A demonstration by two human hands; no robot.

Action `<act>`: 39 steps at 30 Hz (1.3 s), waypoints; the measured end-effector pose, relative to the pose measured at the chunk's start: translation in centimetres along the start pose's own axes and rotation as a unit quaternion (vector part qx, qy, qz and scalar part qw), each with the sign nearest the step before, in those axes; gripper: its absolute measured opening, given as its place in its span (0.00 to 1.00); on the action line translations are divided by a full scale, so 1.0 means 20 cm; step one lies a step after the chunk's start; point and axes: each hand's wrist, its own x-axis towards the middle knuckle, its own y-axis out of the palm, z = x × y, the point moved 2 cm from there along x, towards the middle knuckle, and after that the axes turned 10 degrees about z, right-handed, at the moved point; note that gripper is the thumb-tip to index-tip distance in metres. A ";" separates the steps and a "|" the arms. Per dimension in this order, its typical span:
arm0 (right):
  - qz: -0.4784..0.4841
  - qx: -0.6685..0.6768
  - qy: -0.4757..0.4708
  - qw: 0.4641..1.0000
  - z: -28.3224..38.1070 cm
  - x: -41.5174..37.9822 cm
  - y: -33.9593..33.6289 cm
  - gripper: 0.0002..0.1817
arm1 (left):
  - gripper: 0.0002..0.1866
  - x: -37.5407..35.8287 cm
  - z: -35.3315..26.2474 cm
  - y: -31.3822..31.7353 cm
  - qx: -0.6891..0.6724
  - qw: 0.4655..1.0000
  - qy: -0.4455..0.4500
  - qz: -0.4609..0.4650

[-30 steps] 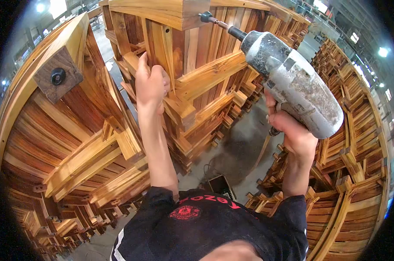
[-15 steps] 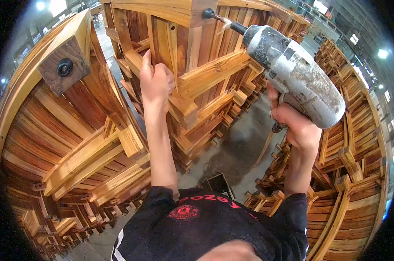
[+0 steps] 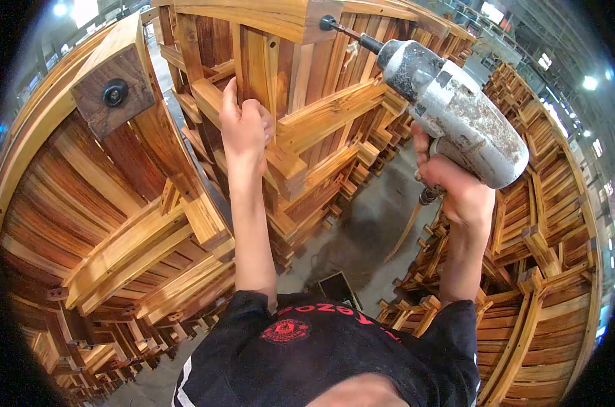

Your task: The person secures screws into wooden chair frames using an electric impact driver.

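Observation:
My right hand [image 3: 457, 180] is wrapped round the handle of a worn grey power driver [image 3: 453, 112], with a hose fitting below the grip. Its long bit reaches a round black foot [image 3: 328, 22] on the end of a wooden leg [image 3: 318, 17]. A pale shaving [image 3: 351, 54] hangs beside the bit. My left hand [image 3: 245, 125] is closed against the wooden furniture frame [image 3: 287, 169], its thumb pointing up along the wood. What the curled fingers hold, if anything, is hidden. Another leg end with a black foot [image 3: 115, 93] stands at left.
Slatted wooden furniture [image 3: 97, 183] rises on the left, and more stacked pieces [image 3: 558, 271] line the right. A thin hose [image 3: 406, 230] hangs over the grey floor [image 3: 362, 237]. A dark open box [image 3: 338, 288] sits near my body.
The driver has shifted slightly left, its bit still at the black foot. The shaving by the bit now hangs lower. My left hand stays in nearly the same place.

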 end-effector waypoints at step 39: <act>-0.070 0.368 0.174 0.911 -0.46 -0.69 0.44 0.23 | 0.20 -1.05 0.55 -0.32 -0.308 0.810 -0.489 0.098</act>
